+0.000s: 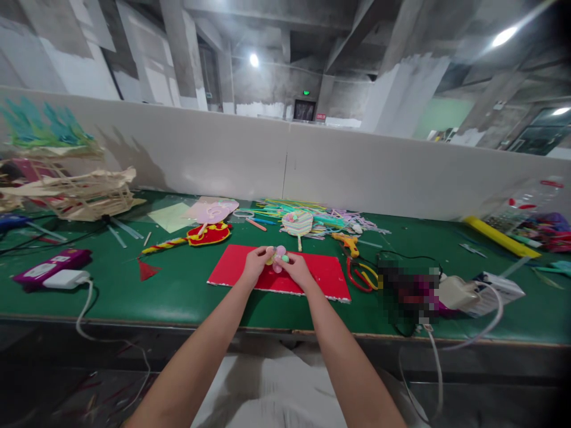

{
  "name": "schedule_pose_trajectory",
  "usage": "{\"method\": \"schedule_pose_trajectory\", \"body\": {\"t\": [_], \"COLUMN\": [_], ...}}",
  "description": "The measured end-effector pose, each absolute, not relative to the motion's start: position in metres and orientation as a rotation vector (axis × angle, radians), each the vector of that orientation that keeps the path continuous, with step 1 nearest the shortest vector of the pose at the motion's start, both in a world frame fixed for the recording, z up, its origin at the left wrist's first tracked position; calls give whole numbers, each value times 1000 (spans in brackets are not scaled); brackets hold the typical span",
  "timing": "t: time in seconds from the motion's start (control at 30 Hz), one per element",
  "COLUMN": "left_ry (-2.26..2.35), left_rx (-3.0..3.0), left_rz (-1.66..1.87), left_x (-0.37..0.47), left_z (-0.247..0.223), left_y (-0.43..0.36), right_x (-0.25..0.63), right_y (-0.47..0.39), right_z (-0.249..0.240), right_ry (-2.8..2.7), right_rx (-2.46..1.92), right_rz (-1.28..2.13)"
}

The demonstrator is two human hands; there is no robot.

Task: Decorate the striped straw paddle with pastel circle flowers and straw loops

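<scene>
And there's the pastel piece [278, 266], over the red board [328, 278], your left hand [256, 263] and right hand [297, 269] pinching it from opposite sides, apparently to keep it steady.

Bare forearms [205, 351] outstretched and converging, left fingers [262, 254] and right fingers [293, 261] bent, close together

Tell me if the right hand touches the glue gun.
Apart: the head view shows red board and green tabletop between the right hand and glue gun.
</scene>
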State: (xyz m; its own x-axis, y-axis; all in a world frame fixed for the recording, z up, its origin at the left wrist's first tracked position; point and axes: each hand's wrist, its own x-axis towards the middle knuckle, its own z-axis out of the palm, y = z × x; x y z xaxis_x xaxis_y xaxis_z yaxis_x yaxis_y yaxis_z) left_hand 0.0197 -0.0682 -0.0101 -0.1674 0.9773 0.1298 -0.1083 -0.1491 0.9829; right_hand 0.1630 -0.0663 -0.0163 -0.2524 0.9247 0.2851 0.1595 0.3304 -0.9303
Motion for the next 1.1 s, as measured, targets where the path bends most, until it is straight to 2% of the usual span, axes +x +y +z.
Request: {"method": "schedule_pose_trajectory", "body": {"t": [1.1], "left_ry": [1278], "left_rx": [1269], "left_rz": [1457], "left_x": [21], "left_z": [-8], "left_y": [-70], "right_x": [163], "right_y": [-70], "right_z": [-9], "right_ry": [-1620], "right_rx": [-1088], "right_rz": [972]}}
